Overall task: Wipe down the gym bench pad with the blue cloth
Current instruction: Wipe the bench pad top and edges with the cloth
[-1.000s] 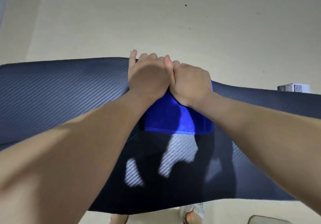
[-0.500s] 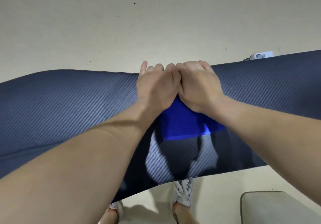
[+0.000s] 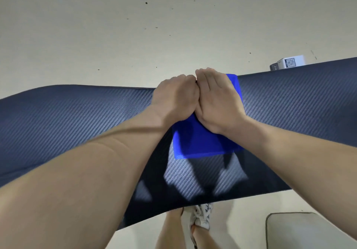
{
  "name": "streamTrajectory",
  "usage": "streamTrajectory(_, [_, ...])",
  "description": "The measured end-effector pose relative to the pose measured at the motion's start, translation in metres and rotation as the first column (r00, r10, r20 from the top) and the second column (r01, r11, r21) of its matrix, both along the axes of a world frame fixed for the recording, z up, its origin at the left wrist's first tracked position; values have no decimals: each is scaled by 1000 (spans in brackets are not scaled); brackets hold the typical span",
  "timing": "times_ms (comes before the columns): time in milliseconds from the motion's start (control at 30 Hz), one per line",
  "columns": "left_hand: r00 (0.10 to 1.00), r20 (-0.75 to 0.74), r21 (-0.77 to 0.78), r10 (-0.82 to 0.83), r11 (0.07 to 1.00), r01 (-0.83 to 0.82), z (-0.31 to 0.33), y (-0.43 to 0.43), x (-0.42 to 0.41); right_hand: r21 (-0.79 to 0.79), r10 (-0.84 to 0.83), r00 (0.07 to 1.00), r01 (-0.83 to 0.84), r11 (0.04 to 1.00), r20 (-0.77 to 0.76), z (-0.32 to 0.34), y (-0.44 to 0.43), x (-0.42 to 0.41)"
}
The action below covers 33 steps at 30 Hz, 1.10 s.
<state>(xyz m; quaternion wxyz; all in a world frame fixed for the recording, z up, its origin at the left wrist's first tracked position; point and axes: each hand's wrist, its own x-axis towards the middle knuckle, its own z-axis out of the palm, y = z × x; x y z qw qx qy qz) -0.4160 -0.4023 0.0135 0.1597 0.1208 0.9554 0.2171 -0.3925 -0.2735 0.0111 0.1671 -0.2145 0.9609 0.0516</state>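
Two hands press side by side on a folded cloth at the far edge of the gym bench pad (image 3: pixel 77 117), a long dark worktop with a fine woven, carbon-like pattern that runs across the view from left to right. The pad's left stretch lies bare, with a dull sheen.

At the middle, the left hand (image 3: pixel 174 98) sits knuckles-up, its fingers curled down over the far edge; its grip bears down on the cloth rather than pinching it, though the fingertips are hidden. Touching it on the right, the right hand (image 3: pixel 217 102) lies flatter, palm down, fingers spread over the blue cloth (image 3: pixel 201 142), pinning it to the pad.

The cloth is a vivid, even blue, folded into a neat rectangle with crisp edges; its near part shows below the wrists and a corner peeks out beyond the right hand.

It likely handles as light, soft and limp, prone to bunch or slide on the smooth pad, so flat pressure across its far half, as here, seems the sound hold.

Further right, the pad runs on bare, with a small white box (image 3: pixel 287 64) on the floor (image 3: pixel 116 36) beyond its far edge.
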Motion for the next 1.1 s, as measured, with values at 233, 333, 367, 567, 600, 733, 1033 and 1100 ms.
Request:
streamTrajectory(233, [871,458,-136,178,982,-129,-5,-3,-42,-120,-113,993,115,986,28,4,-7,-41])
streamTrajectory(333, [882,440,-114,167,985,-130,-4,-3,-46,-105,-132,981,147,983,142,4,-7,-52])
streamTrajectory(367, [897,411,-93,162,986,-135,-2,-2,-43,-116,-133,979,152,982,157,3,-6,-53])
streamTrajectory(567, [925,326,-169,195,975,-146,8,8,-32,-195,-90,980,125,973,179,6,1,-53])
streamTrajectory(600, [929,309,-187,204,971,-151,9,11,-31,-207,-70,984,104,973,166,5,4,-53])
streamTrajectory(733, [947,231,-242,223,956,-165,14,31,-20,-221,48,990,-17,975,133,-3,29,-50])
streamTrajectory(1033, [992,30,-257,126,960,-114,6,158,-16,-277,23,1000,-16,961,20,0,155,-51])
streamTrajectory(1100, [994,8,-218,109,970,-104,6,190,-19,-268,8,1000,-12,963,-15,-2,187,-52])
